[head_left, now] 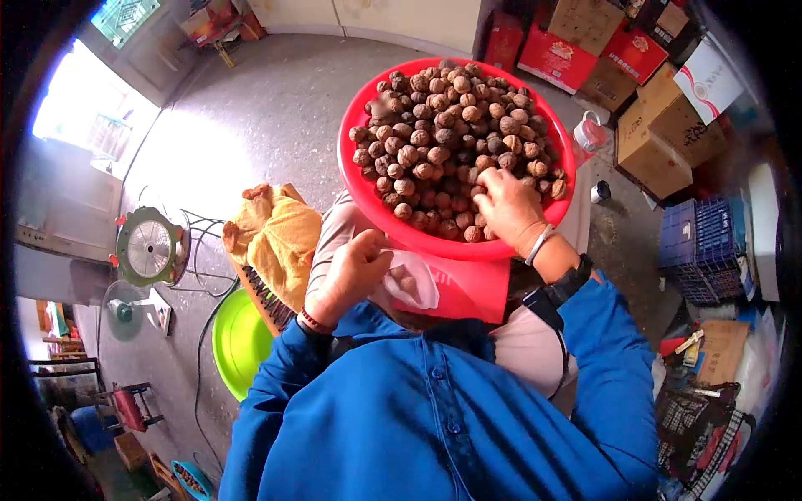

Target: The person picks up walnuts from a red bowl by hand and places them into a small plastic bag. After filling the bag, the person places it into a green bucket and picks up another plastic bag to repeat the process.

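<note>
A large red basin (355, 179) is heaped with brown walnuts (434, 125). My right hand (511, 209) is in the near right part of the heap, its fingers curled down onto a walnut; the fingertips are partly hidden. My left hand (355, 271) is closed, just outside the basin's near left rim and beside a white plastic bag (422, 288). Whatever its fingers hold, if anything, is hidden. A few pale, rounded things lie inside the bag. The bag rests against a red box or sheet (476, 292) under the basin's near edge.
To my left are a yellow cloth (280, 238), a bright green basin (234, 338), and a round green-framed fan (150, 246) with cables on the floor. Cardboard boxes (668, 134) and a blue crate (702, 250) stand on the right. A clear bottle (590, 134) stands beside the red basin.
</note>
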